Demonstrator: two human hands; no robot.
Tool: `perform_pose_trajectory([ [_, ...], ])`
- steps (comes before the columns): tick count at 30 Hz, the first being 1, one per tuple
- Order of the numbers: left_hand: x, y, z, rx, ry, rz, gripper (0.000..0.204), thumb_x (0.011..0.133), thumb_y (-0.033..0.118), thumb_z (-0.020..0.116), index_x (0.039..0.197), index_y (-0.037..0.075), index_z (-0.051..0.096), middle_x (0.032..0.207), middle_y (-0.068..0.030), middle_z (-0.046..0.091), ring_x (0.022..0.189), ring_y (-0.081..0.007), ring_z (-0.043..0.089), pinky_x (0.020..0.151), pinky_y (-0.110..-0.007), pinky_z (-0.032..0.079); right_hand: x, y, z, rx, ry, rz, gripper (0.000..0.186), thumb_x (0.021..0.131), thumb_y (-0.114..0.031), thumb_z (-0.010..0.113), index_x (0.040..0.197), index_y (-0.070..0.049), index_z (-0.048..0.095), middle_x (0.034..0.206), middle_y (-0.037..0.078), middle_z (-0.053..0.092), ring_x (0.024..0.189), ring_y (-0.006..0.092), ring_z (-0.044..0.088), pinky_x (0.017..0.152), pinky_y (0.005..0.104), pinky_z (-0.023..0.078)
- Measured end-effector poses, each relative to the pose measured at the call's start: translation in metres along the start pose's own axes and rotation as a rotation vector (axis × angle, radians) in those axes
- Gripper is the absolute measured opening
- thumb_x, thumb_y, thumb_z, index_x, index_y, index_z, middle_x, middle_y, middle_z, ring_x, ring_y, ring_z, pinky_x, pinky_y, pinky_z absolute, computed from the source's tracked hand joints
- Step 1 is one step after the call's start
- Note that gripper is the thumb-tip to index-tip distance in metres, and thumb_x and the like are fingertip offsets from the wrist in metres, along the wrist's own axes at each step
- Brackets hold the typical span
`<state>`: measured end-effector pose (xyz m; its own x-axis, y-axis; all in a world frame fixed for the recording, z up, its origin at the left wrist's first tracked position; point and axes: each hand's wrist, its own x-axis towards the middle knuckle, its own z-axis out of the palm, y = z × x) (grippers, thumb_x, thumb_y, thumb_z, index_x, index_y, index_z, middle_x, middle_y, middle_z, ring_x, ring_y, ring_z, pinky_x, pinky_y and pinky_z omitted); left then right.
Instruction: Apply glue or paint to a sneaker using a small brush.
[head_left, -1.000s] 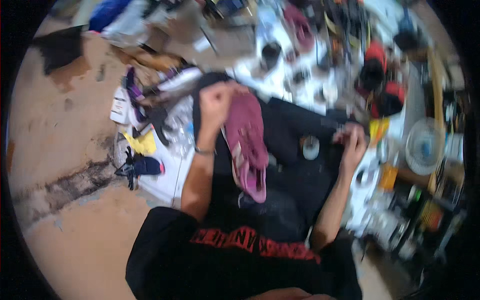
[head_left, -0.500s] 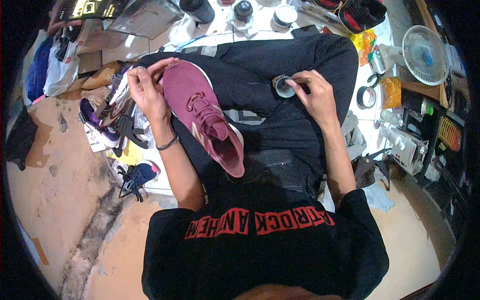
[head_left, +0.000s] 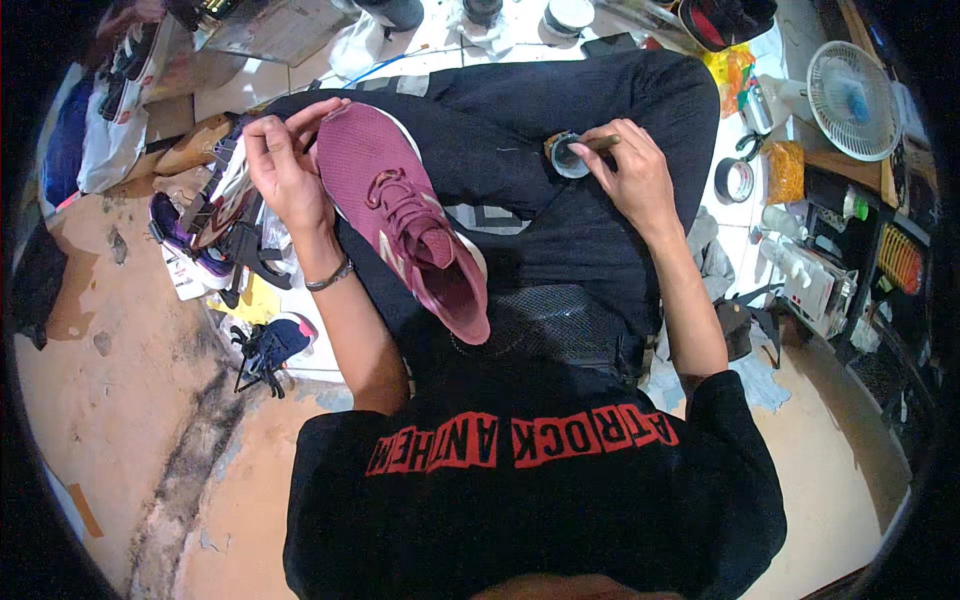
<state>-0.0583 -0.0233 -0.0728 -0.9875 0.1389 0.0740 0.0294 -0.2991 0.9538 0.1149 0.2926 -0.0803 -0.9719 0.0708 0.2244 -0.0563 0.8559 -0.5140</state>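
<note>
A dark blue shoe [head_left: 288,338] with black laces lies at the far left, apart from the work. The left hand [head_left: 290,172] reaches to the toe of the maroon shoe [head_left: 375,150], fingertips at its edge; whether this grip is closed on it cannot be told. The maroon shoe rests sole down across the dark trousers [head_left: 640,95], heel toward the torso. Right of it, a small round container [head_left: 572,166] sits on the trousers. The right hand [head_left: 632,175] has its grip clamped on a thin stick [head_left: 603,142] at the container's mouth. A tape roll [head_left: 735,181] and a white fan [head_left: 853,100] stand farther right.
</note>
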Motion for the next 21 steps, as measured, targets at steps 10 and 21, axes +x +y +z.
perform_pose_trajectory([
  [10, -0.003, 0.0, -0.003, 0.092, -0.02, 0.017, 0.019, 0.108, 0.023, 0.043, 0.101, 0.006, 0.041, 0.107, -0.0335, 0.067, 0.101, -0.0397, 0.069, 0.091, -0.045, 0.056, 0.0, -0.007, -0.014, 0.166, 0.146, 0.153, 0.016, 0.088, -0.012, 0.076, 0.088, 0.002, 0.068, 0.083, 0.011, 0.068, 0.066, 0.02, 0.065, 0.062, 0.0317, 0.053],
  [21, -0.008, 0.002, -0.001, -0.024, -0.028, 0.024, 0.022, 0.107, 0.024, 0.048, 0.106, 0.003, 0.045, 0.104, -0.0245, 0.071, 0.092, -0.023, 0.072, 0.077, -0.026, 0.058, -0.01, -0.019, -0.029, 0.052, 0.022, 0.227, 0.023, 0.089, -0.011, 0.076, 0.074, 0.001, 0.063, 0.066, 0.005, 0.065, 0.058, 0.0089, 0.06, 0.055, 0.0269, 0.046],
])
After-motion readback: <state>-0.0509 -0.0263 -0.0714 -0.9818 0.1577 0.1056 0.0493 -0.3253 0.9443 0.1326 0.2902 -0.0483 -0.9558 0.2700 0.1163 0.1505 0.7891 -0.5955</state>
